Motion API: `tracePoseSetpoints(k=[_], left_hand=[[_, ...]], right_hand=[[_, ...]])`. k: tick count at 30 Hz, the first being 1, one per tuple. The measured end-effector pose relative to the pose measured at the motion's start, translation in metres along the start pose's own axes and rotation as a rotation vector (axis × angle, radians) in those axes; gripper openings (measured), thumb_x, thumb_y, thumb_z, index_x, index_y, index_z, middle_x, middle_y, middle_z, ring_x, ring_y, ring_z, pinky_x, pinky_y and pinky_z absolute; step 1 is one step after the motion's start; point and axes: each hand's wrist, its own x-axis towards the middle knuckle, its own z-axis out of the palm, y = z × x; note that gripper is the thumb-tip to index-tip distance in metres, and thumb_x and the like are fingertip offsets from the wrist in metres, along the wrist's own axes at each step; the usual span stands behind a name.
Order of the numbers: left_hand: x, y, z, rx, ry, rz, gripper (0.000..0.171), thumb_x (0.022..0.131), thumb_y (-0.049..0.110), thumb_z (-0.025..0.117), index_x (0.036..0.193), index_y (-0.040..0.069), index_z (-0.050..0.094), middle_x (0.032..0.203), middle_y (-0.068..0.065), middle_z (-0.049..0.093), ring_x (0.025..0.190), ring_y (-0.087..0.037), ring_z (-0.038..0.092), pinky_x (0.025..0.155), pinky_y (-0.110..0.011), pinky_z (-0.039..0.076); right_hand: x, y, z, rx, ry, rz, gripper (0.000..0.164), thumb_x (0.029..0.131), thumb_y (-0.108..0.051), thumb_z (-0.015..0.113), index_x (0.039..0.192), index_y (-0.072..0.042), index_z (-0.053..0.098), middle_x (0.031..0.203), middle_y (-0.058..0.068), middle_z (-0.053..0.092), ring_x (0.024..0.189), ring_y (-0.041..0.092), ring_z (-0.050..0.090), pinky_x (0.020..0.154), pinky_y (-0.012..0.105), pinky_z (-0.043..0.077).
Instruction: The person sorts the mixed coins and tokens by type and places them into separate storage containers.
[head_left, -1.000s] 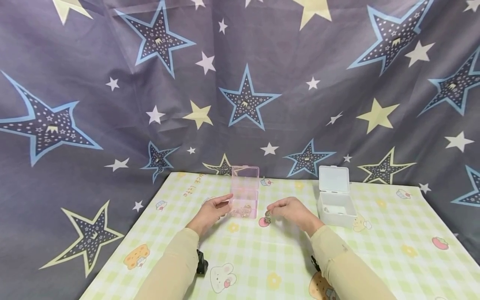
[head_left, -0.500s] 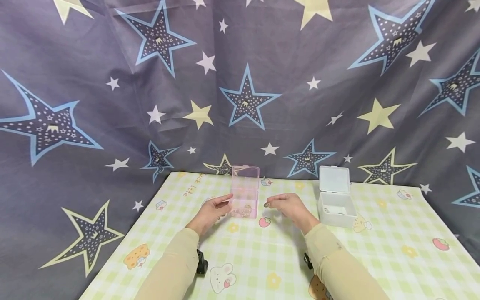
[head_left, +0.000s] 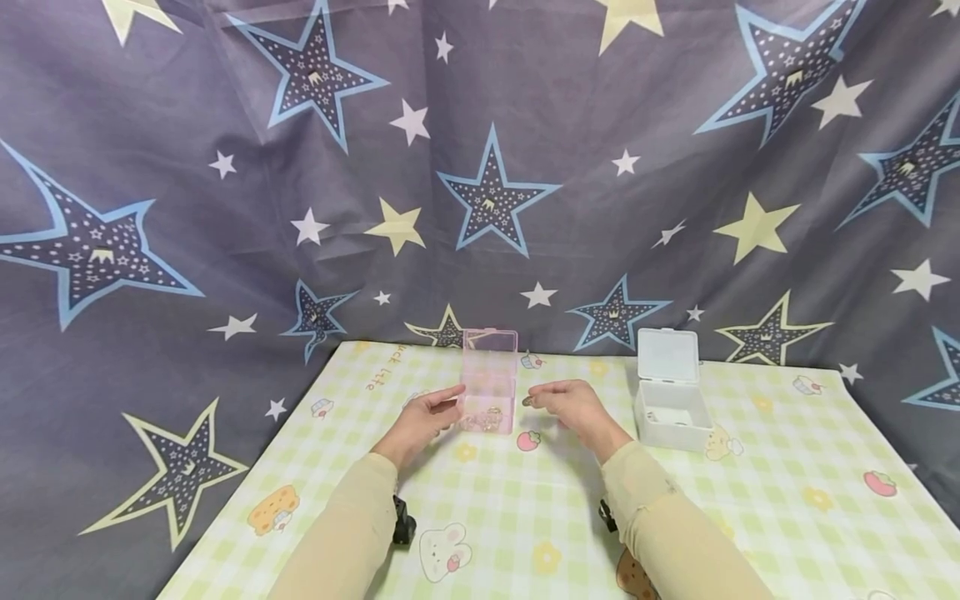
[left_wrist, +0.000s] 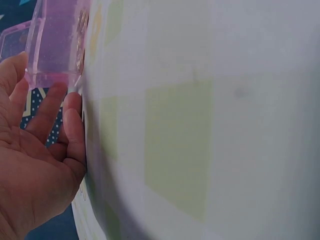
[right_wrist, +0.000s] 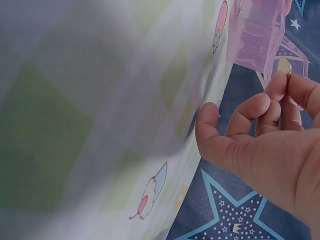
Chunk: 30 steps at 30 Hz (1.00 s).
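In the head view a pink transparent box (head_left: 489, 402) stands on the table with its lid raised, holding several small gold-toned and clear pieces (head_left: 492, 419). My left hand (head_left: 423, 421) touches the box's left side; in the left wrist view fingertips (left_wrist: 56, 91) rest against its pink wall, with the other fingers loosely bent beside the table. Just right of the box, my right hand (head_left: 573, 408) pinches a small gold-coloured disc (right_wrist: 284, 66) between thumb and finger. The disc's lower part is hidden by the fingertips.
A white box (head_left: 677, 429) with its lid raised stands right of my right hand, with a few small pieces inside. The tablecloth (head_left: 525, 500) is checked green and white with printed figures. A dark star-patterned curtain (head_left: 375, 167) hangs behind the table.
My right hand has lifted the gold-coloured disc from low by the printed strawberry and moved it slightly left, closer to the pink box. My left hand stays in place.
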Motion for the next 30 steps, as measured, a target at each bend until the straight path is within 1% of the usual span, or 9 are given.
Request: tracePoseSetpoints(k=[3, 8, 12, 15, 18, 21, 26, 28, 30], left_hand=[[0.000, 0.000, -0.001, 0.005, 0.004, 0.009, 0.049, 0.106, 0.022, 0.069, 0.154, 0.023, 0.060, 0.153, -0.016, 0.062, 0.130, -0.028, 0.068, 0.092, -0.035, 0.055], [-0.001, 0.001, 0.000, 0.008, 0.003, 0.017, 0.048, 0.106, 0.021, 0.068, 0.153, 0.021, 0.061, 0.152, -0.018, 0.063, 0.129, -0.028, 0.068, 0.086, -0.034, 0.054], [-0.002, 0.001, 0.002, 0.005, 0.004, 0.011, 0.048, 0.106, 0.019, 0.068, 0.153, 0.021, 0.061, 0.152, -0.019, 0.063, 0.131, -0.030, 0.067, 0.089, -0.035, 0.055], [-0.002, 0.001, 0.002, -0.001, 0.008, 0.013, 0.048, 0.106, 0.018, 0.069, 0.153, 0.019, 0.061, 0.152, -0.019, 0.063, 0.131, -0.030, 0.067, 0.088, -0.036, 0.055], [-0.001, 0.001, 0.002, -0.006, 0.013, 0.012, 0.048, 0.105, 0.018, 0.069, 0.153, 0.020, 0.062, 0.152, -0.019, 0.063, 0.128, -0.027, 0.068, 0.083, -0.034, 0.053], [0.000, 0.000, 0.001, -0.003, 0.015, 0.005, 0.048, 0.105, 0.019, 0.070, 0.152, 0.021, 0.062, 0.152, -0.018, 0.063, 0.126, -0.024, 0.069, 0.081, -0.031, 0.051], [0.000, -0.002, 0.000, 0.001, 0.006, 0.003, 0.048, 0.106, 0.021, 0.069, 0.153, 0.024, 0.061, 0.154, -0.015, 0.062, 0.132, -0.028, 0.067, 0.088, -0.033, 0.054], [0.000, -0.003, 0.000, 0.001, 0.008, 0.003, 0.048, 0.106, 0.021, 0.069, 0.153, 0.025, 0.062, 0.153, -0.015, 0.063, 0.133, -0.029, 0.066, 0.091, -0.034, 0.054], [0.001, -0.004, 0.000, 0.002, 0.013, 0.001, 0.047, 0.105, 0.021, 0.070, 0.152, 0.026, 0.063, 0.153, -0.015, 0.063, 0.133, -0.028, 0.067, 0.091, -0.034, 0.054]], right_hand=[[0.001, -0.002, 0.003, 0.015, 0.007, -0.005, 0.034, 0.094, -0.019, 0.072, 0.124, -0.005, 0.079, 0.127, 0.011, 0.079, 0.132, 0.039, 0.064, 0.115, 0.060, 0.049], [0.002, -0.002, 0.007, 0.031, 0.009, -0.002, 0.036, 0.093, -0.018, 0.072, 0.125, -0.004, 0.078, 0.125, 0.010, 0.080, 0.128, 0.037, 0.066, 0.112, 0.058, 0.050], [0.001, -0.002, 0.011, 0.033, 0.011, -0.010, 0.033, 0.093, -0.017, 0.072, 0.123, -0.005, 0.079, 0.125, 0.011, 0.079, 0.127, 0.036, 0.066, 0.113, 0.056, 0.050], [0.001, -0.003, 0.014, 0.037, 0.013, -0.020, 0.030, 0.094, -0.016, 0.071, 0.121, -0.006, 0.080, 0.126, 0.011, 0.079, 0.126, 0.034, 0.067, 0.114, 0.055, 0.050], [0.002, -0.004, 0.017, 0.035, 0.013, -0.028, 0.028, 0.094, -0.015, 0.071, 0.118, -0.006, 0.081, 0.126, 0.010, 0.079, 0.123, 0.030, 0.069, 0.114, 0.053, 0.050], [0.004, -0.003, 0.019, 0.037, 0.008, -0.025, 0.029, 0.094, -0.015, 0.071, 0.119, -0.006, 0.081, 0.129, 0.010, 0.078, 0.123, 0.031, 0.069, 0.116, 0.052, 0.049], [0.003, -0.003, 0.020, 0.023, 0.016, -0.012, 0.030, 0.094, -0.017, 0.071, 0.121, -0.007, 0.080, 0.134, 0.011, 0.075, 0.127, 0.035, 0.067, 0.116, 0.052, 0.049], [0.002, -0.003, 0.019, 0.012, 0.021, -0.012, 0.030, 0.094, -0.017, 0.071, 0.120, -0.006, 0.080, 0.134, 0.011, 0.076, 0.127, 0.034, 0.067, 0.116, 0.052, 0.049], [0.000, -0.002, 0.017, -0.009, 0.025, -0.018, 0.030, 0.094, -0.017, 0.070, 0.119, -0.004, 0.079, 0.133, 0.011, 0.076, 0.127, 0.033, 0.067, 0.115, 0.051, 0.050]])
